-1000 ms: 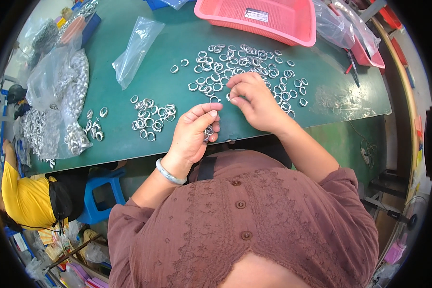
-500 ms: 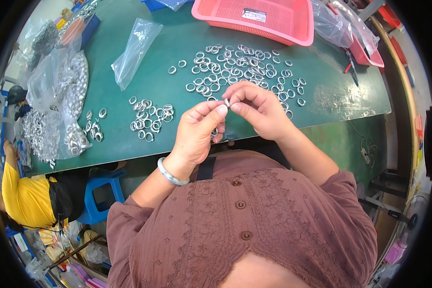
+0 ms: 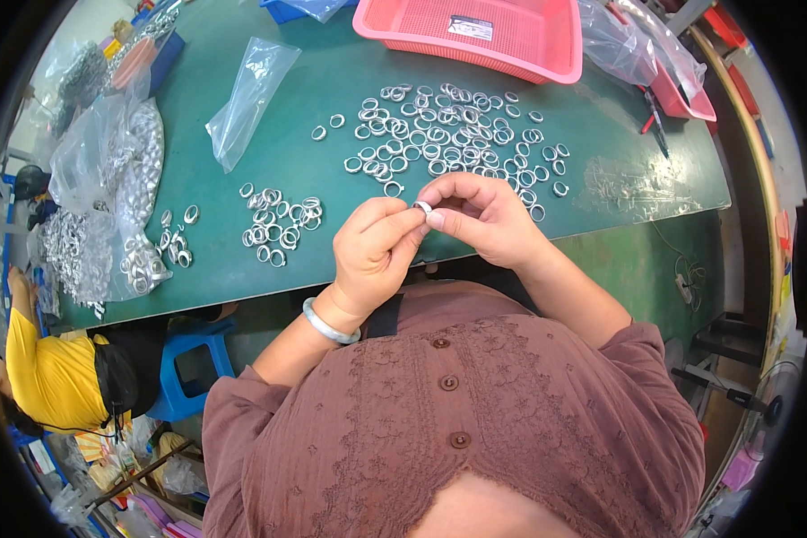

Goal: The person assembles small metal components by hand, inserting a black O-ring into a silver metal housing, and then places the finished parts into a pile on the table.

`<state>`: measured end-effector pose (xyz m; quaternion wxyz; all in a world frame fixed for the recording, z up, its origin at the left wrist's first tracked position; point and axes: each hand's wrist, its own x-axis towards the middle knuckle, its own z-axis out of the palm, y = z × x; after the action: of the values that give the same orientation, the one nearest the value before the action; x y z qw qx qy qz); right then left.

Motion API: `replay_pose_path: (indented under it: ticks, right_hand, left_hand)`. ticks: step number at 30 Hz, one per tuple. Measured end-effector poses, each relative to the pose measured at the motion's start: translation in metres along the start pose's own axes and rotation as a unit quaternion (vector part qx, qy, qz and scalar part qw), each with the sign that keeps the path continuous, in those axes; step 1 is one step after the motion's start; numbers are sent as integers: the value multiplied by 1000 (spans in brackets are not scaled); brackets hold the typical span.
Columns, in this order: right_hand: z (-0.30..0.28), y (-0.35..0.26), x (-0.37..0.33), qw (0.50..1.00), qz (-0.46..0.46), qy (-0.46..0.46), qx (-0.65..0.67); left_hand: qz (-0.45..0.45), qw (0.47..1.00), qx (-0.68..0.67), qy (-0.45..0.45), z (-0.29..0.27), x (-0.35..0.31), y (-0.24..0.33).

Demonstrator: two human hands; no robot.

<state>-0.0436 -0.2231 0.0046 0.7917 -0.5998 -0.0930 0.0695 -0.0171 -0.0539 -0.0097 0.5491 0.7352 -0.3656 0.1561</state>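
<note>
A small cluster of silver metal rings [image 3: 282, 210] lies left of the left hand [image 3: 372, 247], on the green tabletop [image 3: 332, 255]. The left hand's thumb and forefinger pinch a single silver metal ring [image 3: 424, 207], clamped jointly by the right hand [image 3: 489, 224]; the fingertips meet at it. A larger spread of rings [image 3: 438, 136] lies beyond the hands. The step appears to be two-handed handling of one ring; the next move likely calls for a steady pinch. Fingers hide part of the ring; the left palm's contents cannot be determined.

Bright light, pale sheen on the green table [image 3: 637, 184], fisheye bend toward a black rim
</note>
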Motion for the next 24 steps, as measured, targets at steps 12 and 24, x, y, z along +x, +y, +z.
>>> replay_pose_path:
  ticks: [12,24]
  right_hand:
    - [0,2,0,993,-86,14,-81]
    - [2,-7,2,923,-243,33,-295]
  left_hand:
    - [-198,961,-192,35,1,-3,10]
    - [-429,677,-597,-31,-7,-2,-3]
